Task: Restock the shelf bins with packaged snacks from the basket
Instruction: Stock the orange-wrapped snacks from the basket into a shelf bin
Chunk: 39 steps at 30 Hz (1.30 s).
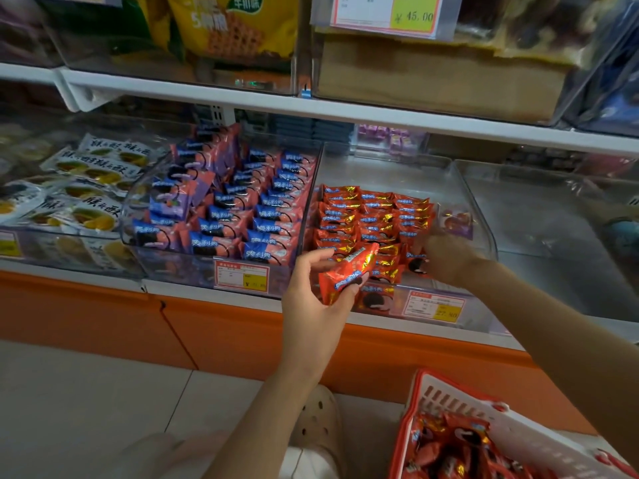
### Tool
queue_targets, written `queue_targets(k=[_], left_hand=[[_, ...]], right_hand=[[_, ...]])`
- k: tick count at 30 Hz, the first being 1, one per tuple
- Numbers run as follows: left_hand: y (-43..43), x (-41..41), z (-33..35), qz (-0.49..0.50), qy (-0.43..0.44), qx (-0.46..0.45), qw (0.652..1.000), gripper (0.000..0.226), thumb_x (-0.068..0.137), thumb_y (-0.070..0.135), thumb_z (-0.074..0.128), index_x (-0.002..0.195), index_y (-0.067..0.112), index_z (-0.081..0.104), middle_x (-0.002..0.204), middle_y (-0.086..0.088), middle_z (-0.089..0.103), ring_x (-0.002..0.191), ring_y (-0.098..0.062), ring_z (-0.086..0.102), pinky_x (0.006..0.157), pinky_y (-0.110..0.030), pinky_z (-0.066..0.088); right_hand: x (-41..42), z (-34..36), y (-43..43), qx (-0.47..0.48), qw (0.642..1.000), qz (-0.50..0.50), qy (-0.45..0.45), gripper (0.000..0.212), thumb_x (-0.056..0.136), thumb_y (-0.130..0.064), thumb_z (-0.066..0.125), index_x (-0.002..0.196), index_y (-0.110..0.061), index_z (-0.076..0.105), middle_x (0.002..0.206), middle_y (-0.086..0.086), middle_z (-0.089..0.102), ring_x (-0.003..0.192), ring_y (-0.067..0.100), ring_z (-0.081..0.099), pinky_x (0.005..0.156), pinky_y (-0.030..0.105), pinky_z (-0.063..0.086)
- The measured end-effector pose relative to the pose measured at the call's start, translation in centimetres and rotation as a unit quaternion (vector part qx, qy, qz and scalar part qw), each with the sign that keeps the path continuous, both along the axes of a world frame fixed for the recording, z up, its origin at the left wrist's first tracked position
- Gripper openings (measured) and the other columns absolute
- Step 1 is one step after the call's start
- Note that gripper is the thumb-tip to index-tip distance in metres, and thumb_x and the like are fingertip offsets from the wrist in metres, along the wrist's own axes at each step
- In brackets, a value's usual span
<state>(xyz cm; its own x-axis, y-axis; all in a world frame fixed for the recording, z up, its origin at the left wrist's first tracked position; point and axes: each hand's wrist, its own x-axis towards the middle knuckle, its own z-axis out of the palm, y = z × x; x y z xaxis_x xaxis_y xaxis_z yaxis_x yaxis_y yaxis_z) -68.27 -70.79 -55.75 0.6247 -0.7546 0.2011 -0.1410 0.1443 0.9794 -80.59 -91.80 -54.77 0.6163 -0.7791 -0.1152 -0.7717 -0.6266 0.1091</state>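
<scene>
While the basket (460, 399) at lower right held many red snack packs (460, 447), restocking looked about half done. At centre the left hand (311, 299) pinched one red pack (345, 274) before the clear bin (397, 167), while the right hand (446, 254) reached among its rows (373, 216), grip impossible to tell. Farther back the bin floor lay bare.

upper price tag (413, 16) ¥45.00, lower price tag (446, 312) perhaps 27.80, blue packets (257, 252) 奥利奥

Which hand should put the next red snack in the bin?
Left: the left hand grips a red packet in front of the clear bin; the right hand is among the stocked packets.
</scene>
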Motion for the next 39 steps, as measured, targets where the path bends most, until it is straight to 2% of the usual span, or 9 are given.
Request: queue_targets(k=[5,10,14,17,20,23,27,33,39], left_hand=[[0.3,-1.0,0.2,-0.010,0.039,0.003,0.999,0.040,0.080,0.014,0.073,0.106,0.035,0.050,0.107,0.012,0.062,0.097,0.005,0.060,0.069,-0.009,0.049],[0.2,-1.4,-0.4,-0.037,0.032,0.013,0.999,0.034,0.085,0.019,0.068,0.117,0.023,0.056,0.109,0.003,0.065,0.101,-0.004,0.063,0.069,-0.010,0.049],[0.1,-1.6,-1.1,-0.053,0.019,-0.003,0.998,0.046,0.081,0.029,0.065,0.123,0.011,0.059,0.112,-0.005,0.065,0.105,-0.014,0.063,0.075,-0.014,0.050],[0.3,-1.9,-1.3,-0.072,0.006,-0.011,0.997,0.051,0.078,0.035,0.063,0.123,0.013,0.058,0.115,-0.004,0.065,0.109,-0.014,0.061,0.084,-0.018,0.051],[0.4,-2.3,-1.1,-0.077,-0.074,-0.005,0.994,0.041,0.079,0.038,0.059,0.117,0.022,0.057,0.113,0.007,0.061,0.109,-0.003,0.057,0.084,-0.011,0.046],[0.2,-2.2,-1.3,-0.064,-0.192,0.027,0.979,0.028,0.088,0.035,0.056,0.115,0.031,0.052,0.113,0.015,0.053,0.112,0.003,0.049,0.087,-0.005,0.039],[-0.5,-1.3,-2.3,-0.010,-0.352,0.078,0.933,0.042,0.092,0.032,0.051,0.133,0.021,0.051,0.126,0.010,0.043,0.122,-0.001,0.032,0.103,-0.019,0.027],[-0.8,-1.1,-3.8,-0.010,-0.422,0.145,0.895,0.047,0.091,0.018,0.059,0.137,0.019,0.048,0.135,0.000,0.045,0.133,-0.016,0.034,0.110,-0.030,0.021],[-0.8,-1.0,-4.3,0.010,-0.452,0.133,0.882,0.051,0.085,0.013,0.065,0.134,0.017,0.052,0.131,-0.003,0.052,0.129,-0.024,0.043,0.108,-0.042,0.034]], right_hand=[[-0.6,1.1,2.0,0.008,0.999,0.002,-0.050,0.041,0.094,-0.012,0.051,0.135,-0.020,0.046,0.131,0.008,0.053,0.111,0.027,0.058,0.088,0.035,0.051],[-1.3,3.9,7.2,0.109,0.956,0.057,-0.267,0.032,0.099,-0.019,0.044,0.130,-0.016,0.053,0.124,0.001,0.055,0.106,0.010,0.054,0.081,0.013,0.041],[-2.3,4.8,10.9,0.219,0.926,0.126,-0.280,0.038,0.096,-0.032,0.045,0.133,-0.022,0.050,0.119,-0.013,0.055,0.104,-0.003,0.053,0.080,0.004,0.043],[-3.0,4.5,12.3,0.216,0.922,0.134,-0.290,0.040,0.092,-0.033,0.057,0.130,-0.028,0.050,0.110,-0.024,0.053,0.096,-0.010,0.053,0.080,0.003,0.042],[-3.7,4.5,12.5,0.174,0.931,0.114,-0.299,0.036,0.089,-0.033,0.063,0.122,-0.038,0.048,0.097,-0.035,0.044,0.085,-0.019,0.047,0.070,0.000,0.041],[-4.8,5.2,11.5,0.173,0.937,0.075,-0.294,0.035,0.088,-0.034,0.063,0.121,-0.034,0.050,0.105,-0.021,0.053,0.086,-0.005,0.055,0.066,0.008,0.047],[-5.9,6.2,9.3,0.117,0.944,-0.005,-0.309,0.039,0.091,-0.030,0.059,0.129,-0.023,0.049,0.110,-0.007,0.051,0.084,0.008,0.056,0.061,0.013,0.046],[-3.9,5.1,5.5,0.046,0.984,-0.009,-0.173,0.042,0.094,-0.020,0.056,0.135,-0.016,0.044,0.128,0.009,0.056,0.107,0.024,0.059,0.087,0.030,0.048],[-1.1,2.1,1.8,0.009,1.000,-0.014,-0.004,0.035,0.093,-0.018,0.056,0.128,-0.012,0.052,0.120,0.011,0.062,0.106,0.028,0.062,0.090,0.038,0.052]])
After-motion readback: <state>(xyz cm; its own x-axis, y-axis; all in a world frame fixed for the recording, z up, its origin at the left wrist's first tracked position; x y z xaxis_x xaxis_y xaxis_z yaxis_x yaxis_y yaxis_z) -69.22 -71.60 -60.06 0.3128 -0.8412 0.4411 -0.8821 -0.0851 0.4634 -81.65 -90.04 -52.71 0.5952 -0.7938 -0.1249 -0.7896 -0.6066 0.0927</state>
